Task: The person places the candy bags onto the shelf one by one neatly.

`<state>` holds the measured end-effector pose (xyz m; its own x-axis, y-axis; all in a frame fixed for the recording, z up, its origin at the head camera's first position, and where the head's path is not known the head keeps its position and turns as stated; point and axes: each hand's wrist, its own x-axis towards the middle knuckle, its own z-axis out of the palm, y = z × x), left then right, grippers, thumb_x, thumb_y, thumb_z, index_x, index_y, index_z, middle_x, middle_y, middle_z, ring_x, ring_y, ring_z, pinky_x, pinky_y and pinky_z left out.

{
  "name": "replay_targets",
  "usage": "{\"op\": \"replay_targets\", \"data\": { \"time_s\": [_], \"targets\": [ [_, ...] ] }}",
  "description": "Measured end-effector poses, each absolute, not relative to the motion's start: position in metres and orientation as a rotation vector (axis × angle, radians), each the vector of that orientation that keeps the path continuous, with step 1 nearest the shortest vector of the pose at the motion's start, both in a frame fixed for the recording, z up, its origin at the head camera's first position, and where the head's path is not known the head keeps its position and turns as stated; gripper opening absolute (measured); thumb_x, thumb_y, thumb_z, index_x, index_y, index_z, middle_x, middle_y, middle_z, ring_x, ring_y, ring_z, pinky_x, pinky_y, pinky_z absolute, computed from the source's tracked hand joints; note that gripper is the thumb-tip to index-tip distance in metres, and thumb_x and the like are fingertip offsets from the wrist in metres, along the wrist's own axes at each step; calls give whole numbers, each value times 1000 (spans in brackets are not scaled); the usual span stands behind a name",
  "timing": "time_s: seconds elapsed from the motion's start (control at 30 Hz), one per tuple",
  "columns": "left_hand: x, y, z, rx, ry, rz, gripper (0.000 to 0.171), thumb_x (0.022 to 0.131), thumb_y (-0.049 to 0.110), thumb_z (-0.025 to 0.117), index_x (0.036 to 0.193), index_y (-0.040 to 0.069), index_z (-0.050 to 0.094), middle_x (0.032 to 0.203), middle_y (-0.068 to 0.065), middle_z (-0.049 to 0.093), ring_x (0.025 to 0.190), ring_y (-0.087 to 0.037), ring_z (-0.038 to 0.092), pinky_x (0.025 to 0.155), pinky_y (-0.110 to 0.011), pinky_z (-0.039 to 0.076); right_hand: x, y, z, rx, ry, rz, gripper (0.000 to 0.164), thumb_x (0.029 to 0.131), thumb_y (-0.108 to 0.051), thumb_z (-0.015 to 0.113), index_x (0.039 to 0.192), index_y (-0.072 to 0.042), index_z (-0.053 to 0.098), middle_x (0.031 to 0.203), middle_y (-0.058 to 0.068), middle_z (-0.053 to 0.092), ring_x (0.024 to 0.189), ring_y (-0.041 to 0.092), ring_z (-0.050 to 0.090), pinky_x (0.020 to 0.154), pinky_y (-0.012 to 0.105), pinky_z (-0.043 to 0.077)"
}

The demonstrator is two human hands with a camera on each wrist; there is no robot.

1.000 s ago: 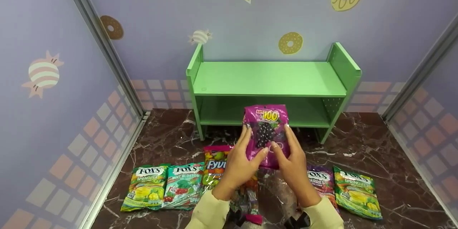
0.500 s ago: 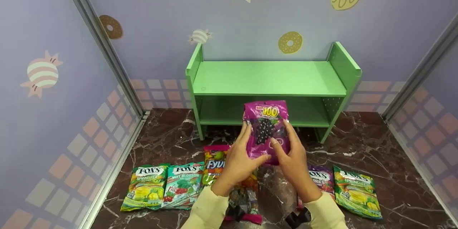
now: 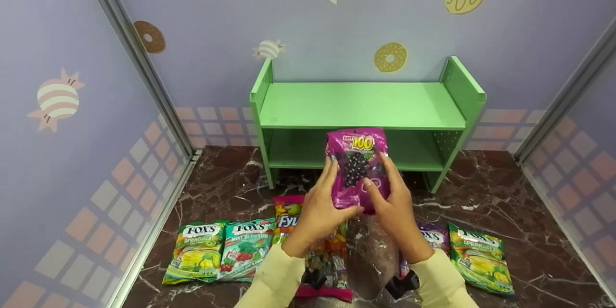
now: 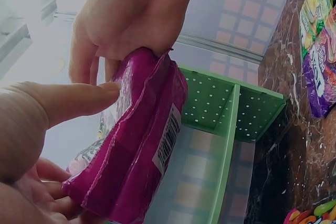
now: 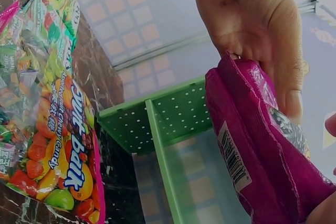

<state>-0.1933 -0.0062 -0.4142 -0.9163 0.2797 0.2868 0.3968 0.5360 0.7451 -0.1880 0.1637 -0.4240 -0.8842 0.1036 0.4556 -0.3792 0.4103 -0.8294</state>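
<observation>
Left hand (image 3: 320,214) and right hand (image 3: 395,211) both grip the purple LOT 100 bag (image 3: 356,168) by its sides, lifted off the bench (image 3: 216,173), in front of the green shelf (image 3: 361,103). Long axis points shelfward, top edge at the far end, printed front toward the person. Both wrist views show the barcode (image 4: 169,135) on its back; head view doesn't.

Up on the head: looks forward and down from well back, taking in the whole green, flat-boarded two-tier shelf (image 3: 361,106). Down at the left wrist: right in close, rolled sideways, peering past the glossy purple plastic bag (image 4: 131,145) toward the shelf's right end. At the right wrist: just as near, rolled the opposite way, catching the left end. Shares, wrist to wrist, the bag's black-and-white barcode (image 4: 169,136).
</observation>
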Motion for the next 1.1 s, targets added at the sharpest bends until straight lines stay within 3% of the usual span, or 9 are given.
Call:
{"op": "replay_targets", "data": {
  "time_s": [0.3,0.63,0.9,1.1],
  "targets": [
    [-197,-7,-408,-589,-2642,-1294,110,74,39,83,156,11,16,163,-8,9,143,-32,34,112,-49,36,-192,164,-416,268,-2267,1422,64,95,-21,61,152,-15,33,156,10,34,138,30,42,110,48,39],
    [-201,-11,-406,-618,-2666,-1223,118,69,44,85,156,9,14,163,-10,8,143,-33,33,111,-50,37,-199,163,-411,306,-2283,1351,62,94,-19,63,150,-11,36,156,14,33,142,32,36,116,51,30],
    [-205,-13,-405,-636,-2727,-1136,117,72,33,86,157,11,9,164,-7,3,141,-33,37,113,-54,33,-203,163,-407,320,-2288,1348,62,94,-17,63,149,-9,37,156,16,32,144,33,32,118,51,26],
    [-208,-12,-404,-630,-2732,-1110,114,74,34,84,157,12,8,165,-7,3,140,-33,37,113,-55,32,-205,164,-407,314,-2309,1345,62,94,-18,63,150,-11,36,157,15,31,144,32,31,118,51,26]
  ]
}}
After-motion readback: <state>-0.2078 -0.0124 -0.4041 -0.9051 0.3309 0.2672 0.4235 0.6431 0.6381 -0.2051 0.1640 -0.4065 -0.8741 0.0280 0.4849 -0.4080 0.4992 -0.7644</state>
